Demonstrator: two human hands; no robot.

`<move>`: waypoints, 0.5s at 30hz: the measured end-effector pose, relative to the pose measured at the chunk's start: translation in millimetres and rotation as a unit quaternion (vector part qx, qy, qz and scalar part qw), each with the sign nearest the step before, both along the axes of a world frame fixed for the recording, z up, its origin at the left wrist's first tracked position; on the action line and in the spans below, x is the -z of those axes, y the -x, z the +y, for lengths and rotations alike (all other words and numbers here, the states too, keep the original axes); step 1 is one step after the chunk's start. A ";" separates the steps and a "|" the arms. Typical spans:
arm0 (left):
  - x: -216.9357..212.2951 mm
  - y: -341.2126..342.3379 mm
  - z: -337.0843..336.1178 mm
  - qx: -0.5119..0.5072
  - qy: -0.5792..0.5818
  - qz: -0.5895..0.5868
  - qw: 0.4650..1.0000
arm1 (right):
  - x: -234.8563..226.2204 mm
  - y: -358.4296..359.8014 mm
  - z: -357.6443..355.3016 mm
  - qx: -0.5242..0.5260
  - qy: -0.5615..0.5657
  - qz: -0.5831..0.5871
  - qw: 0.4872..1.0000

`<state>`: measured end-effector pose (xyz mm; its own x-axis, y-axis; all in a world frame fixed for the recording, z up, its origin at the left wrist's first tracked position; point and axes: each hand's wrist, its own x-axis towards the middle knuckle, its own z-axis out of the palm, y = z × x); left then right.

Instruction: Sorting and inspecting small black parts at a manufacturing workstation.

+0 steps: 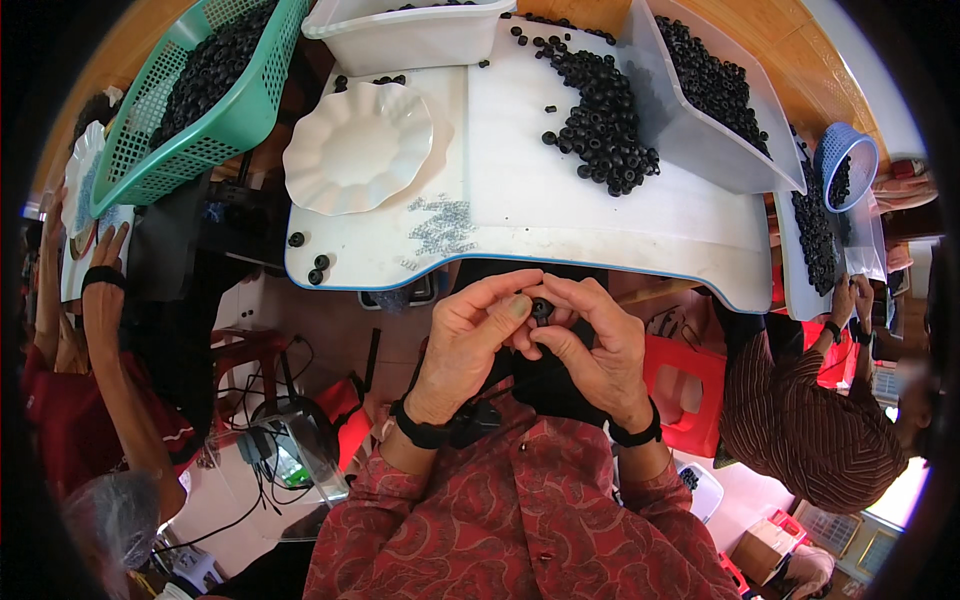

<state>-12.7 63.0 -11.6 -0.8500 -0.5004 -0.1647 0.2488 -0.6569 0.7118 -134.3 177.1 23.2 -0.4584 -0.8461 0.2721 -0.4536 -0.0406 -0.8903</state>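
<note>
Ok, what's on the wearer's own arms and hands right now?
Both hands, left hand and right hand, are bare, no gloves. Each wrist carries a black band. The sleeves are dark red with a swirling paisley-like pattern, ending just below the wrists.

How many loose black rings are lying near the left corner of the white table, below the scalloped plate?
3: one black ring just below the scalloped plate, and two black rings close together nearer the table edge. More may be hidden under the plate.
</note>
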 end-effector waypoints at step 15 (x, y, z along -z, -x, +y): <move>5.8 0.4 2.2 -0.054 0.045 0.023 0.997 | 2.4 -8.9 -2.5 0.104 0.034 0.016 0.994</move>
